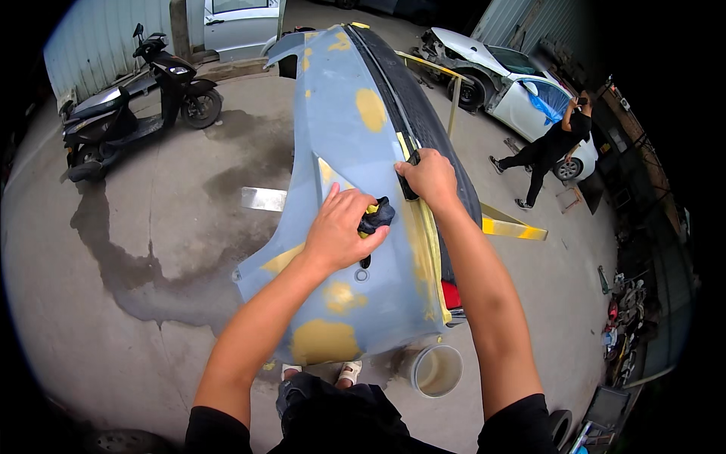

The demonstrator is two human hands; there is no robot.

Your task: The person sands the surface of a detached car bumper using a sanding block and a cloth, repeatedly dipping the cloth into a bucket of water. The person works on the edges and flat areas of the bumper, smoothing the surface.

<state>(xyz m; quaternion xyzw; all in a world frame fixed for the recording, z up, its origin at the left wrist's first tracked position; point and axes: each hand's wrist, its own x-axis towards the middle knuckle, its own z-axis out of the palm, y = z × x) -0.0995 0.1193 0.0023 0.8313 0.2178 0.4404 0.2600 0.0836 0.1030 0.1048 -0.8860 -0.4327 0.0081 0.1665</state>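
Panel: one blue-grey car bumper (355, 151) runs from the centre of the frame toward the top, raised on a stand, with a black textured strip along its right edge.
Filler: seven or so yellow patches show on the paint, the largest at the lower centre (325, 340), another round one near the top (370, 110).
Left hand: the left hand (340, 231) lies at the centre of the frame, fingers curled tight over a dark folded pad (376, 216) with a bit of yellow showing, pressed flat on the bumper.
Right hand: the right hand (432, 178) sits just right of it, fingers hooked over the panel's upper edge and closed on a small dark object; what it is cannot be told.
Doing it well: judging by the grip, the rubbing goes best with the pad kept flat, pressure even, strokes short and overlapping, and the right hand steadying the panel so it does not rock.
Tape: one yellow strip (431, 250) runs down beside the black edge.
Bucket: one pale round bucket (437, 370) stands on the concrete at the lower centre.
Scooters: one black scooter (136, 98), upper left.
Cars: two, one white and stripped at the upper right (514, 94), one pale at the top (238, 26).
People: one other person in black (548, 151), right of centre, well apart.
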